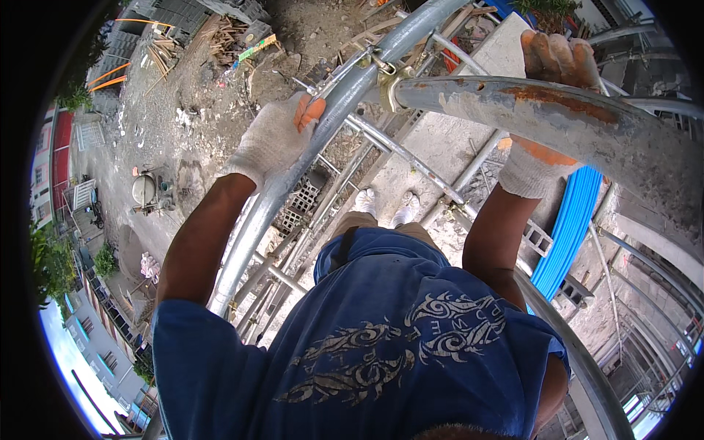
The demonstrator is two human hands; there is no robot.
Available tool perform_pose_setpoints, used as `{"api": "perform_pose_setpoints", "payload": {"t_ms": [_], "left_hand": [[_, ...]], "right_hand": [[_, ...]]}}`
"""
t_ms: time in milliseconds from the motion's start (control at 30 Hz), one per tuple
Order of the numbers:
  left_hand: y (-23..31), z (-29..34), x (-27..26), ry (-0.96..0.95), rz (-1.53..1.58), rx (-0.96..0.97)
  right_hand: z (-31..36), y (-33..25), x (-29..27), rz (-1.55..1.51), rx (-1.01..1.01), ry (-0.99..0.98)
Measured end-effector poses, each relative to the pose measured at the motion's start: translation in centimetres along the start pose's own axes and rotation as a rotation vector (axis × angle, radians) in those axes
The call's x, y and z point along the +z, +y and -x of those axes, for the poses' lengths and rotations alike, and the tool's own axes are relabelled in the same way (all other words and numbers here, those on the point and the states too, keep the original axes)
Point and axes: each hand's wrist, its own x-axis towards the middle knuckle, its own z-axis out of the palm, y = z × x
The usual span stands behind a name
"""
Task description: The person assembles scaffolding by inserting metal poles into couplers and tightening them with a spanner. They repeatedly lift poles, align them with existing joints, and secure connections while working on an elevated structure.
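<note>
Both my hands wear whitish knit gloves with orange-coated palms and fingers. My left hand (275, 139) is closed at the side of a long grey galvanized scaffold tube (275, 191), its orange fingertips against the metal. Slim metal parts lie just beyond those fingers; their kind is unclear. My right hand (539, 172) wraps round a second scaffold tube (477, 103), scraped and rust-patched, which hides its palm; the fingers show on the far side. Where the two tubes meet, a metal scaffold coupler (389, 77) sits between my hands.
My shoes stand on a pale plank (433, 147) among crossing scaffold tubes. Blue pipes (568, 227) run down at the right. Below left lie hollow concrete blocks (304, 198), rubble ground (213, 103) and scrap wood (235, 40). Another tube (579, 352) passes close by my right side.
</note>
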Motion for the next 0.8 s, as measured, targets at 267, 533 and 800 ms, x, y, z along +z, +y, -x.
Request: {"api": "perform_pose_setpoints", "payload": {"t_ms": [267, 533, 800], "left_hand": [[-0.2, -0.1, -0.2, -0.02, 0.032, 0.03], [-2.7, -1.4, 1.3, -0.005, 0.096, 0.068], [-2.8, -1.6, 2.3, 0.133, 0.006, 0.052]], "right_hand": [[0.0, -5.3, 1.0, -0.416, 0.207, -1.077], [-0.4, -4.4, 0.4, -0.482, 0.217, -1.058], [-3.8, -5.3, 5.7, -0.512, 0.226, -1.379]]}}
